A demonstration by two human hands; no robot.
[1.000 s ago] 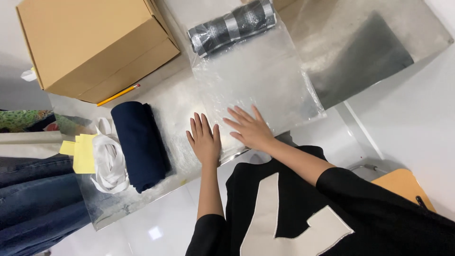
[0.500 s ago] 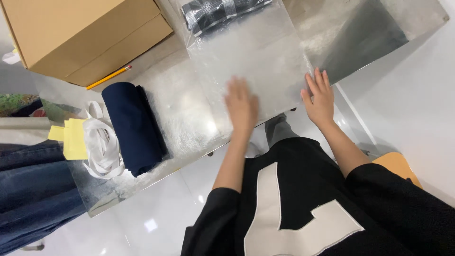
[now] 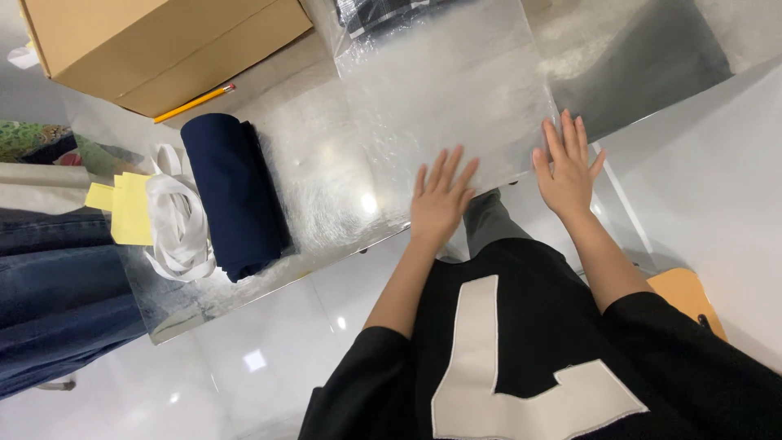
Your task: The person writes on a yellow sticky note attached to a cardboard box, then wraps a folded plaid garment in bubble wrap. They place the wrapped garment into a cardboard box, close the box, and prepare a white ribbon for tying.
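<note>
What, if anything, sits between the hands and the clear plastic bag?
Nothing visible. The left hand and right hand both lie flat, fingers spread, at the near edge of the bag on the metal table. The navy roll lies off to the left, apart.

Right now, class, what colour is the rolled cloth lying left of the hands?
Dark navy blue: the rolled cloth, seen in the head view.

A brown cardboard box is set at the table's far left corner. A clear plastic bag, rectangular, is laid flat mid-table. Yellow paper slips are seen at the left edge.
</note>
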